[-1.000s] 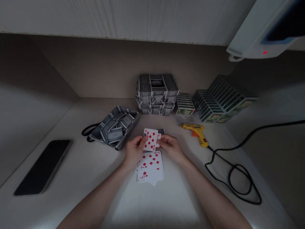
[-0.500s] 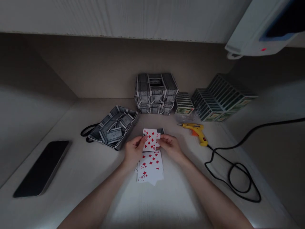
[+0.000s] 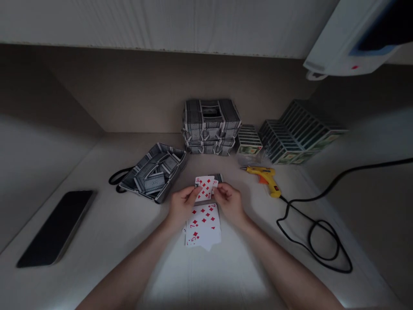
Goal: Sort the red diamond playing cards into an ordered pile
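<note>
Between my two hands an eight of diamonds (image 3: 204, 188) faces up, with a second card (image 3: 215, 184) showing from behind its right edge. My left hand (image 3: 183, 206) pinches the left side of the eight, thumb on its face. The fingers of my right hand (image 3: 229, 201) are closed on the card behind. Just below them, a loose pile of face-up cards (image 3: 204, 228) lies on the table, a seven of diamonds on top. A dark card back shows partly beyond the held cards.
An open box made of cards (image 3: 155, 172) holds loose cards on the left, near a black phone (image 3: 56, 228). Stacked card-built pieces (image 3: 211, 125) stand at the back. Card packs (image 3: 290, 140), a yellow glue gun (image 3: 266, 177) and its looped black cable (image 3: 325, 241) occupy the right.
The held eight has tilted and shifted slightly right. My right fingers have curled closer, and the card behind now shows a different edge. The pile on the table looks the same.
</note>
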The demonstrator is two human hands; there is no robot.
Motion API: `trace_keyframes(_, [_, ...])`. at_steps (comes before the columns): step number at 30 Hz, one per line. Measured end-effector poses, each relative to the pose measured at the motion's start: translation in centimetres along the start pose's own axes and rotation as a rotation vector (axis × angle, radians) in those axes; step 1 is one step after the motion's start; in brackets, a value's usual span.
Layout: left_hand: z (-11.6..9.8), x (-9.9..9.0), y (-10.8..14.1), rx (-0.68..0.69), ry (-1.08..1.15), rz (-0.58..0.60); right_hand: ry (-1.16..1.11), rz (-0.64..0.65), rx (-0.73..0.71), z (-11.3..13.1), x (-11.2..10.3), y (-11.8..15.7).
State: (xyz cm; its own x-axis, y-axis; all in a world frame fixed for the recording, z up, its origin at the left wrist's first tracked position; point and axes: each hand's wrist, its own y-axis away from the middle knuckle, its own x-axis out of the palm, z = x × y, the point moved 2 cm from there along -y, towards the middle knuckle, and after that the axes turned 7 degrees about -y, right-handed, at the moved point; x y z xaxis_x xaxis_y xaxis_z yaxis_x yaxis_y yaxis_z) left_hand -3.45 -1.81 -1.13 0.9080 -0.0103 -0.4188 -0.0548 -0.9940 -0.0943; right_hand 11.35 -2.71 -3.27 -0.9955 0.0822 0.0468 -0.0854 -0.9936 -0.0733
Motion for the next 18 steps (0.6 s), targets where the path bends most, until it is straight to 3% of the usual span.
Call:
trace_keyframes(5, [-0.3,0.4,0.5,0.135,-0.139,0.018,0.236,-0.137,-0.139,0.4,-0.1,0.3])
trace_keyframes(13, [-0.7,0.9,1.6,0.418,-0.364,0.061,0.475,-0.232,-0.288,0.9,0.2,1.3])
trace_keyframes(18, [-1.7,1.0,2.1,0.613,-0.477,0.070,0.615,-0.250,-0.301,0.6,0.3,1.5])
